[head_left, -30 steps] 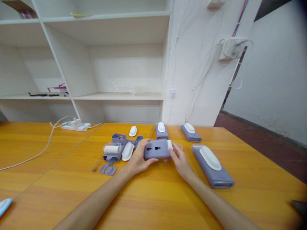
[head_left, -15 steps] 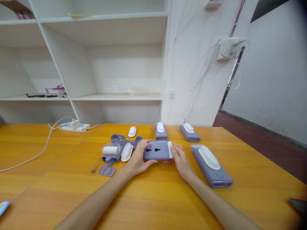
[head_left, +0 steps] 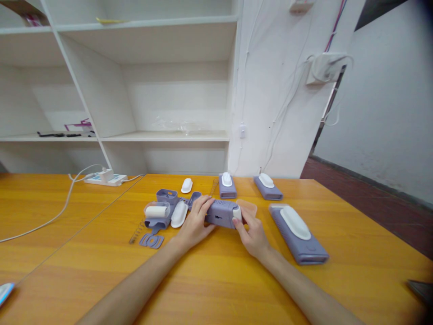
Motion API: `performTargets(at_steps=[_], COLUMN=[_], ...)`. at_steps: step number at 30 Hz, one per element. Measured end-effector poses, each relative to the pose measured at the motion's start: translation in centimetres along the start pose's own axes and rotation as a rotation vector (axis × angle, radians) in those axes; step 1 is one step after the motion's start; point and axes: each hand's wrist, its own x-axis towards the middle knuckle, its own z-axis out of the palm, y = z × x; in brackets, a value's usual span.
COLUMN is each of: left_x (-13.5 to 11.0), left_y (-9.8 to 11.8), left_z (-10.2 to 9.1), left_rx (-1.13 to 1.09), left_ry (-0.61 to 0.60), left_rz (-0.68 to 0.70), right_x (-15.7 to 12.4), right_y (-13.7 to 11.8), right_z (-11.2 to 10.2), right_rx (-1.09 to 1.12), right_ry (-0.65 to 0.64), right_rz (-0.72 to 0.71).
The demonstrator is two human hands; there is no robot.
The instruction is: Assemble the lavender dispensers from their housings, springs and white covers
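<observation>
**Two hands on one purple unit, parts spread around it**

Clock directions take the held unit as the dial's centre, with 12 pointing away from the person.

Both hands grip a single purple unit [head_left: 221, 213] over the middle of the orange table [head_left: 216, 280]. The left hand [head_left: 194, 222] is closed round its left end, fingers curled over the top. The right hand [head_left: 253, 231] pinches the white right end, thumb pressed on it. The unit is tilted, a face with small holes turned upward.

Three assembled units lie flat on the table, each with a white oval pad on top. The nearest one [head_left: 298, 234] is at 4 o'clock, one [head_left: 227, 186] is at 12 and one [head_left: 268, 187] is at 1.

There are two loose white oval caps: one [head_left: 179, 213] at 9, just beside the left hand, and one [head_left: 186, 185] at 11.

Of the two open purple shells, one [head_left: 167, 196] is at 10 and the other [head_left: 194, 198] touches the left fingers; what is inside them cannot be made out.

One clear tub [head_left: 156, 211] at 9 holds a white roller and sits on a purple base [head_left: 154, 223].

Two coil springs show, one [head_left: 137, 231] at 8 and one [head_left: 214, 186] at 12. One flat purple piece [head_left: 151, 240] lies at 8.

A white power strip [head_left: 105, 178] with its cable lies far out at 10, below the white shelving [head_left: 162, 135].
</observation>
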Motion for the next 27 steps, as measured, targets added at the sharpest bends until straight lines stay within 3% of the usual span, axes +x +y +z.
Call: performTargets(at_steps=[4, 6, 9, 11, 15, 22, 27], left_x=[-0.2, -0.3, -0.2, -0.2, 0.0, 0.1, 0.2], left_y=[-0.2, -0.3, -0.4, -0.4, -0.1, 0.4, 0.4], left_z=[0.0, 0.0, 0.1, 0.2, 0.2, -0.1, -0.2], left_rx=[0.022, 0.008, -0.030, -0.047, -0.053, -0.007, -0.032], left_ry=[0.031, 0.035, 0.045, 0.030, 0.022, 0.037, 0.005], left_rz=[0.021, 0.022, 0.033, 0.042, 0.006, -0.040, -0.044], right_x=[0.0, 0.2, 0.5, 0.5, 0.3, 0.9, 1.0], right_y=[-0.3, -0.3, -0.3, -0.3, -0.5, 0.7, 0.5], right_z=[0.0, 0.2, 0.7, 1.2, 1.9, -0.2, 0.3], right_rx=[0.066, 0.206, 0.508, 0.613, 0.590, 0.128, 0.187], right_ry=[0.005, 0.086, 0.239, 0.221, 0.160, 0.428, 0.298], right_rz=[0.033, 0.173, 0.499, 0.580, 0.524, 0.335, 0.265])
